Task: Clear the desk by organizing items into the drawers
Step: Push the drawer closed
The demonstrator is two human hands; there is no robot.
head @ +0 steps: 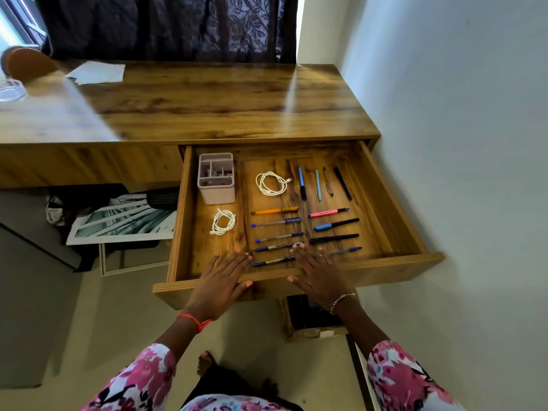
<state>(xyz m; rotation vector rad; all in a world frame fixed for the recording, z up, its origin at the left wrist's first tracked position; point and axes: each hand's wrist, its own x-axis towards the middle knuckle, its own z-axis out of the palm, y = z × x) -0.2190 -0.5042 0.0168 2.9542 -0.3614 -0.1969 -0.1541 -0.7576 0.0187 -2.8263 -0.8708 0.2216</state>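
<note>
Both hands are laid out flat, fingers straight, gripping nothing. The left hand (221,280) rests over the front rail of the open drawer (400,260), fingertips reaching inside. The right hand (318,274) does the same just beside it, fingers over the pens (334,238) nearest the front; can't tell if it actually presses them. More pens sit in rows across the drawer's middle and right, with two coiled white cables (260,183) left of them and a pale organizer box (216,178) in the back-left corner. Above the drawer, the wooden desk top (207,99) has white papers (98,72) at its far left. A white wall (459,114) runs right of the drawer.
</note>
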